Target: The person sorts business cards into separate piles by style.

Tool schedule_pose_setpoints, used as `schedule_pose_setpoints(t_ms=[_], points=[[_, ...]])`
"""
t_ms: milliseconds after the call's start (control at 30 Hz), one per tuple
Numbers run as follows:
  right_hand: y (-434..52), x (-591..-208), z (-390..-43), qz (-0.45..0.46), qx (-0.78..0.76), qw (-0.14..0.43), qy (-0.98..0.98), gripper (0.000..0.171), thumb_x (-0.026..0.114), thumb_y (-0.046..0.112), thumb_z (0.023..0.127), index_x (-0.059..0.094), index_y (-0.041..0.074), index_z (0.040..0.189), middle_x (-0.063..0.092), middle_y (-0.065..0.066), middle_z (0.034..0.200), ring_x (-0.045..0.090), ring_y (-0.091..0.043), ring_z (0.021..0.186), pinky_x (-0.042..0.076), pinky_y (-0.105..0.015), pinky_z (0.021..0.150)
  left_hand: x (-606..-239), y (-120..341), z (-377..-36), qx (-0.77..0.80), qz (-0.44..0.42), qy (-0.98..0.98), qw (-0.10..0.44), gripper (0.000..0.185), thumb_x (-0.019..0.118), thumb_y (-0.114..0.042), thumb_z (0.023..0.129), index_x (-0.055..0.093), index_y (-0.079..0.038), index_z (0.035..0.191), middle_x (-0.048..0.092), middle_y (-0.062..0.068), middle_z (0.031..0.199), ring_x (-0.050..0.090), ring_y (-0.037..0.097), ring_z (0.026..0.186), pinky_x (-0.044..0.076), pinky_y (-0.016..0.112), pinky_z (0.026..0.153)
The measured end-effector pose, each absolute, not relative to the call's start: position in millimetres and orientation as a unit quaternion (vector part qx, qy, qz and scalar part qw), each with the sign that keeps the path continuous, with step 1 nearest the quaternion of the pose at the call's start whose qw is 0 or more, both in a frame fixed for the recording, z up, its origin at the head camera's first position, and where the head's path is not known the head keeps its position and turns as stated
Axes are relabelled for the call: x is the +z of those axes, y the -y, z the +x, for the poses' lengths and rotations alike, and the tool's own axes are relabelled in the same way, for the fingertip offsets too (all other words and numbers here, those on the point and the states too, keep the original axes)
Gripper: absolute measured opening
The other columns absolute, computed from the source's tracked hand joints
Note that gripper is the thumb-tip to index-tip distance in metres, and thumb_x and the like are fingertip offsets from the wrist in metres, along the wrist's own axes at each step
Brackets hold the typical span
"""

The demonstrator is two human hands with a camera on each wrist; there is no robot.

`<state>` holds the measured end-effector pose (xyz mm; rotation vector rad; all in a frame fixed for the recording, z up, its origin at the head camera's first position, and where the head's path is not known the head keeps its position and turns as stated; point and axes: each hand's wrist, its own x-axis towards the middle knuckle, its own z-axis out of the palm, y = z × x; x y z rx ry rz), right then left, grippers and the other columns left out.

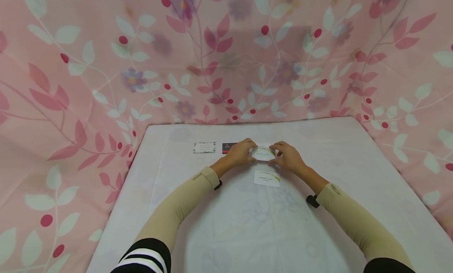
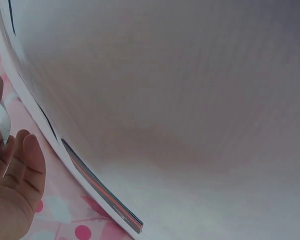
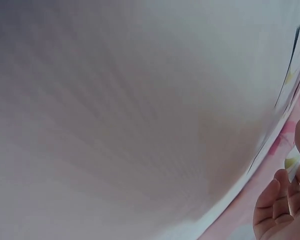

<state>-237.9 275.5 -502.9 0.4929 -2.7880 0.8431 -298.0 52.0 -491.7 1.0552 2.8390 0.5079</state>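
Note:
A white business card (image 1: 264, 152) with a green-yellow curve is held by its two sides. My left hand (image 1: 242, 152) pinches its left side, and my right hand (image 1: 288, 158) pinches the right side. Bent edges of the held card (image 2: 3, 122) show between the left fingers in the left wrist view; the right wrist view shows the card (image 3: 292, 166) between the right thumb and fingers. A matching white card (image 1: 267, 178) lies on the table just nearer to me. Left of the hands, a black and red card (image 1: 227, 148) lies partly hidden behind the left hand.
A white card with a leafy border (image 1: 204, 147) lies farther left, in line with the black and red one. All rest on a white-covered table (image 1: 247, 233). Pink floral cloth (image 1: 226, 61) hangs behind the table and along both sides.

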Motion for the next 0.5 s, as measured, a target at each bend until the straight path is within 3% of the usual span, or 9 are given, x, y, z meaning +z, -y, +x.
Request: schedule_pose_setpoints(t_ms=[500], points=[[-274, -499, -273, 0.133, 0.263, 0.014, 0.956, 0.058, 0.082, 0.020, 0.082, 0.060, 0.000, 0.132, 0.055, -0.020, 0.131, 0.059, -0.032, 0.101, 0.049, -0.045, 0.085, -496, -61, -327, 0.162, 0.304, -0.937, 0.065, 0.062, 0.083, -0.036, 0.080, 0.061, -0.012, 0.133, 0.057, 0.006, 0.136, 0.054, 0.024, 0.125, 0.046, 0.039, 0.104]])
